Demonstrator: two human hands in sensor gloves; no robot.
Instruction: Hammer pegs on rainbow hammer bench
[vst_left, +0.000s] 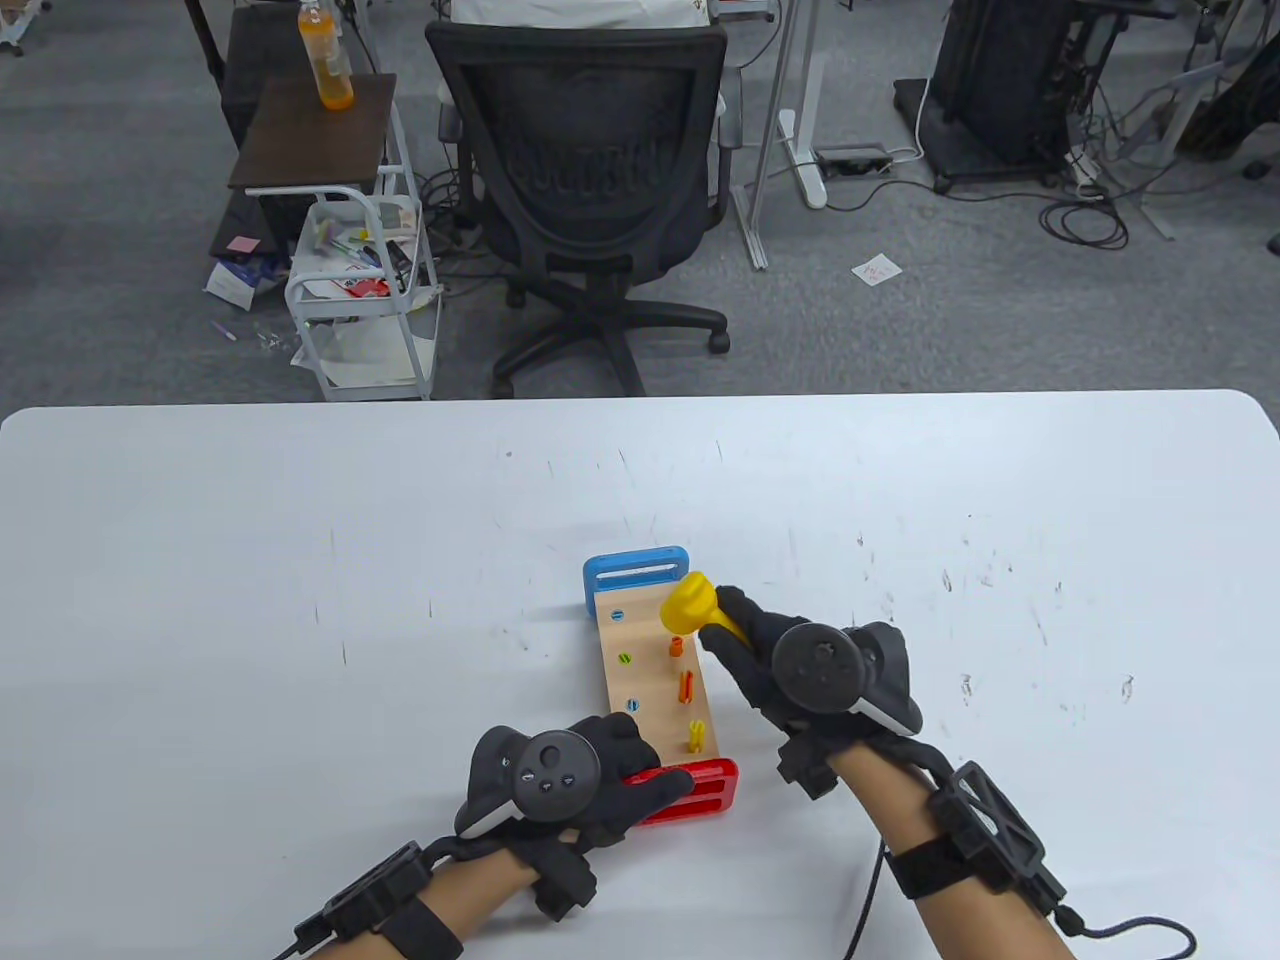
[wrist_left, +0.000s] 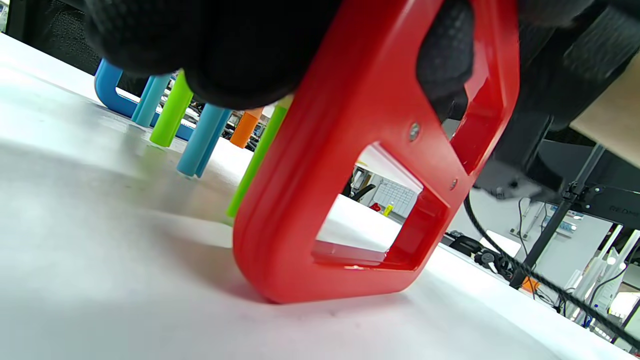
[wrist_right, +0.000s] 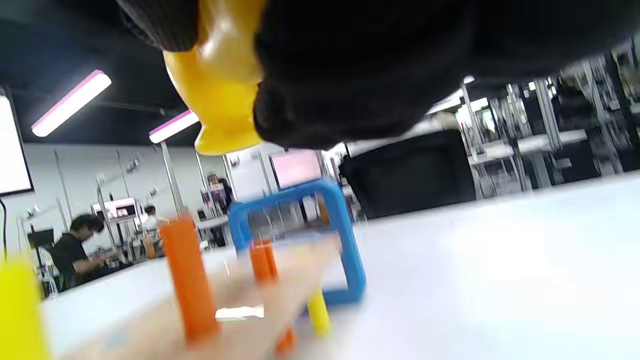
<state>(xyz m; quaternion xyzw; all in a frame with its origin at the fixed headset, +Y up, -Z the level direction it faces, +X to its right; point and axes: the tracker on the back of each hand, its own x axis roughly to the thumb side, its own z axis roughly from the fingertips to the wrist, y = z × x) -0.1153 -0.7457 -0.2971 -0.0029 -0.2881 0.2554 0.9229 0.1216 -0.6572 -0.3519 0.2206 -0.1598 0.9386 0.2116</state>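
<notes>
Rainbow hammer bench (vst_left: 655, 660) sits mid-tabletop, long axis running 12 to 6; left hand (vst_left: 590, 780) grips its red end (vst_left: 700, 790) at 6; right hand (vst_left: 770, 660) holds the yellow hammer (vst_left: 692, 603), head just over the raised orange pegs (vst_left: 680, 665) at its 9 o'clock, so it's nearer.

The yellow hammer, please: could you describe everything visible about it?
The yellow hammer looks like glossy plastic, with a rounded, flared head. The right hand grips its handle, mostly hiding it. The head hangs over the bench's far end, near the blue end frame, above the orange pegs, not touching them.
</notes>
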